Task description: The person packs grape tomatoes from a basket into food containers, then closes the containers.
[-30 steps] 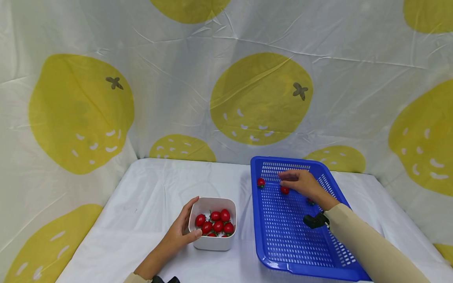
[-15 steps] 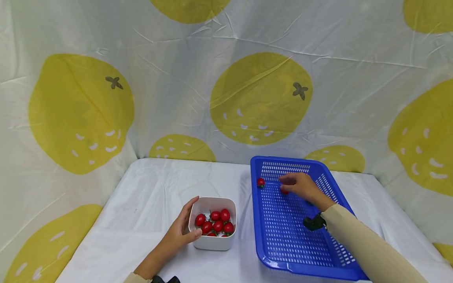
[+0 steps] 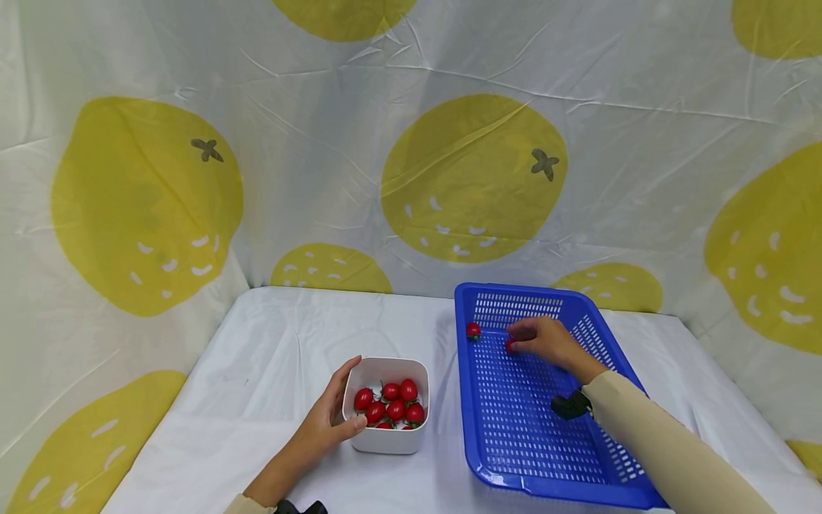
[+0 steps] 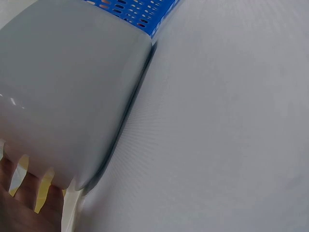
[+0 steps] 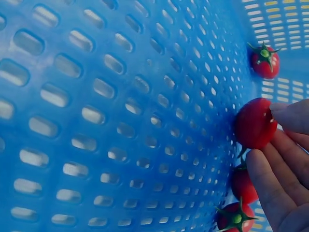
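Right hand pinching a cherry tomato inside the blue basket, left hand holding the white container.
Through my right wrist feed, the red tomato point(image 5: 256, 123) sits between the thumb and fingertips of the right hand point(image 3: 546, 341); I cannot tell whether it touches the mesh. Just beside that pinch, on the palm side, are two more tomatoes point(image 5: 235, 220); beyond it, near the left wall, lies a lone tomato point(image 3: 473, 330). The blue basket point(image 3: 533, 435) surrounds them all. Well to the left of the pinch, I see the left hand point(image 3: 327, 414) wrapped around the side of the white container point(image 3: 385, 442), thumb at its rim, with loose tomatoes point(image 3: 394, 410) inside. White cloth point(image 3: 257, 385) lies under both vessels; a lemon-print backdrop point(image 3: 308, 143) hangs behind.
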